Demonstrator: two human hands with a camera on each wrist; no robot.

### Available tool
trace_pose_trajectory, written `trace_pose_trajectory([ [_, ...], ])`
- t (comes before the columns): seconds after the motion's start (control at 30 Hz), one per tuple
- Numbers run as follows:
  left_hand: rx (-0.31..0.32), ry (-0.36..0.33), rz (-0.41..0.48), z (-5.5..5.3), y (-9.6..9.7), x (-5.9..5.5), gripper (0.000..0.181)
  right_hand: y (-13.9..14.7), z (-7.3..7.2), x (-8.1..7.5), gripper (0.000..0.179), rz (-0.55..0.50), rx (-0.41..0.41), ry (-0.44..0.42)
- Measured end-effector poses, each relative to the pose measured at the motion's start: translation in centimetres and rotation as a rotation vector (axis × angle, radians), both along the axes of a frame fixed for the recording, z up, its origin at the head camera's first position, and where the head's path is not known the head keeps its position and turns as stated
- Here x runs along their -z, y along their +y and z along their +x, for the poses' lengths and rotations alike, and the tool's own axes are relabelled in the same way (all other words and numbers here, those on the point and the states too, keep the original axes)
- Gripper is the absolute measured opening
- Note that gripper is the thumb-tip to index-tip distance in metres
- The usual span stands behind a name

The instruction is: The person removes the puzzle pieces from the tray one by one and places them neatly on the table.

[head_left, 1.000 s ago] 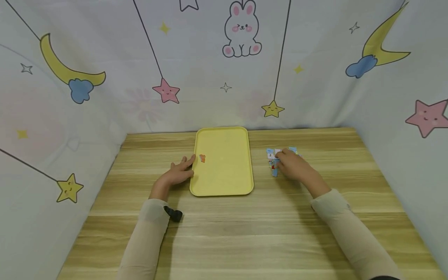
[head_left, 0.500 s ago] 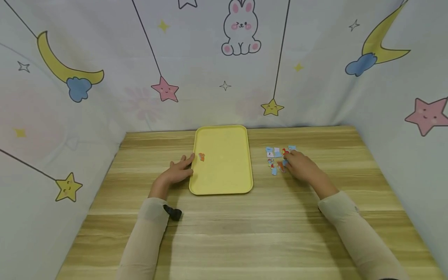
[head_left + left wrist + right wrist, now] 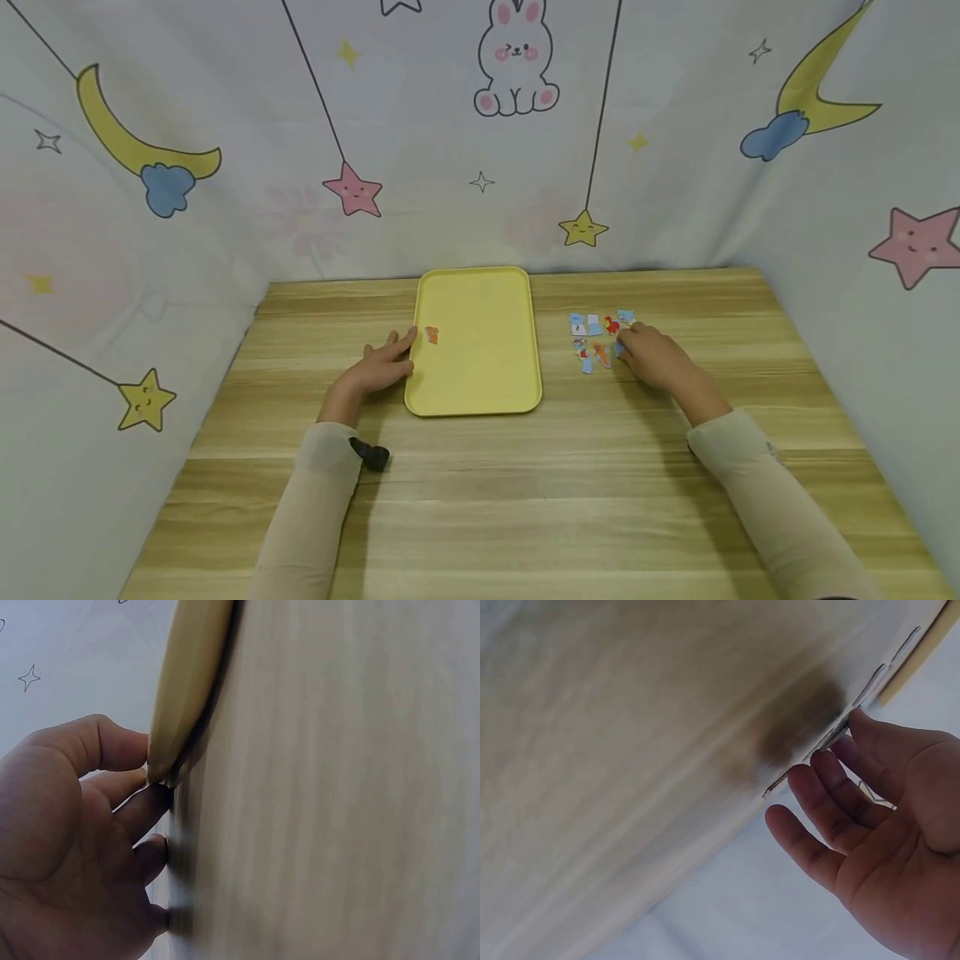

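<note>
My left hand (image 3: 378, 369) rests at the left edge of a yellow tray (image 3: 480, 383), fingers spread and touching its rim. In the left wrist view, the thumb lies against the tray's side. A small orange puzzle piece (image 3: 432, 335) lies on the tray near that hand. My right hand (image 3: 655, 357) is at the right side of several small puzzle pieces, its fingertips touching a blue piece (image 3: 618, 348) partly hidden beneath them. Close by lie a red piece (image 3: 612, 325) and an orange one (image 3: 602, 356). The right wrist view shows pieces flat on the table at the fingertips.
More pieces sit left in the group, among them a blue-and-white piece (image 3: 577, 324). The wooden table (image 3: 495, 500) runs back to a white printed cloth (image 3: 442, 125), which also hangs along both sides. A black strap (image 3: 371, 454) is on the left cuff.
My right hand has drawn back to the right across the pieces, uncovering the red and orange ones, which now lie more spread out. The left hand stays at the tray's edge.
</note>
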State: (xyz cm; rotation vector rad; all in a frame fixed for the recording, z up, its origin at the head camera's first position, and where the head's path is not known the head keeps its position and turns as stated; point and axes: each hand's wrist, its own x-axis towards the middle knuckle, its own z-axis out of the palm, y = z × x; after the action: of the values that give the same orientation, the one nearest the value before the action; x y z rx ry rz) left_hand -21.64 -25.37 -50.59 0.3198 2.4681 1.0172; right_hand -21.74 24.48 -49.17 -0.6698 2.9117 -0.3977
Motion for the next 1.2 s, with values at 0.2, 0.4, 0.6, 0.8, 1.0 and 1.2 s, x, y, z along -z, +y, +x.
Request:
trace_pose_trajectory([
  [0.2,-0.004,-0.002,0.01,0.0,0.1,-0.1,0.078,-0.1,-0.1,0.1,0.018,0.018,0.009,0.009],
  [0.4,0.0,0.002,0.008,0.0,0.0,0.1,0.078,-0.1,-0.1,0.3,0.019,0.019,0.019,0.016],
  [0.6,-0.009,-0.003,0.016,0.1,0.0,0.0,0.078,-0.8,-0.2,-0.5,0.026,-0.013,0.031,0.025],
  [0.8,-0.013,-0.009,0.018,0.1,0.0,0.0,0.079,-2.9,-0.5,-1.5,0.029,-0.041,0.027,0.01],
  [1.0,-0.021,-0.014,0.008,0.0,-0.1,0.2,0.079,-5.5,-1.2,-2.1,0.03,-0.064,-0.013,0.003],
  [1.2,-0.025,-0.013,0.009,0.0,-0.1,0.3,0.079,-8.1,-1.9,-2.5,0.03,-0.035,-0.078,0.045],
])
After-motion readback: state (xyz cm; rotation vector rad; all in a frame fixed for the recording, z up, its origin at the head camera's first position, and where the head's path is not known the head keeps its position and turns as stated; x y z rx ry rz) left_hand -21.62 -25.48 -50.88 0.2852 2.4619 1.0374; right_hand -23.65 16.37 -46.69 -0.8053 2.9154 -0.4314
